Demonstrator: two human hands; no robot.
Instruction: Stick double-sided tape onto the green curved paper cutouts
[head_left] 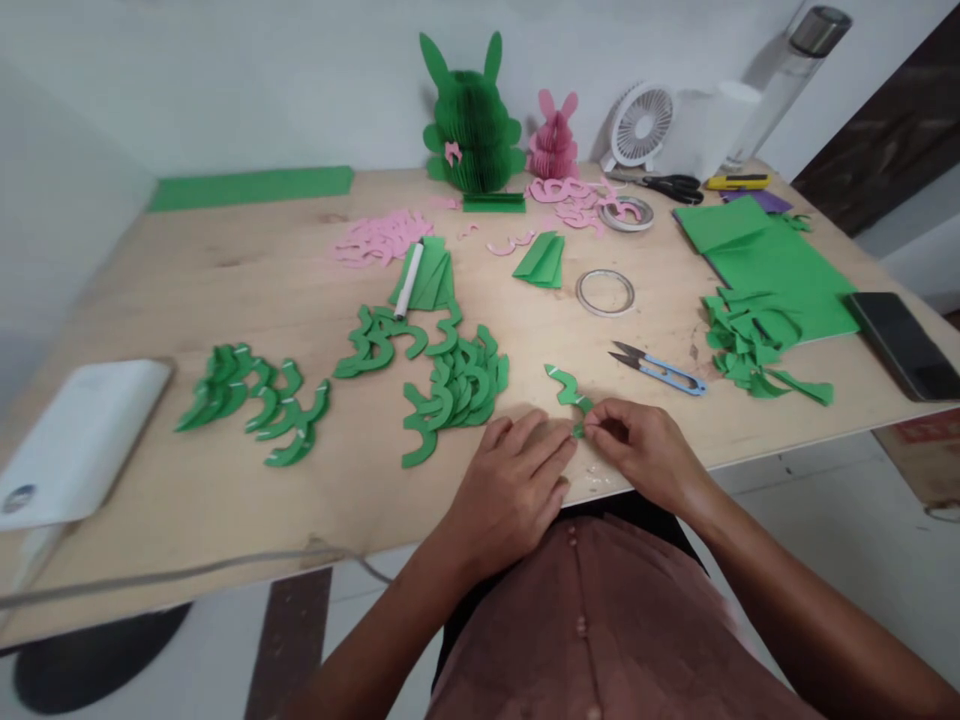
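Note:
My right hand point(637, 445) pinches the lower end of a curvy green paper cutout point(564, 385) near the table's front edge. Small white strips, perhaps tape, show on that cutout. My left hand point(514, 480) lies flat with fingers stretched out, its fingertips close to the cutout's lower end. Left of it, curved green cutouts point(469, 380) are heaped in an overlapping pile. Farther left lie more green pieces point(281, 410) with white strips on them. Blue-handled thread snips point(664, 370) rest to the right of the cutout, blades slightly apart.
Behind are a green paper rabbit point(471, 130), a pink one point(553, 140), pink cutouts point(382, 238), tape rolls point(606, 293), a white marker point(409, 282) and a small fan point(641, 125). Green scraps point(750, 340) and a phone point(907, 345) lie right; a white device point(82, 440) and cable lie left.

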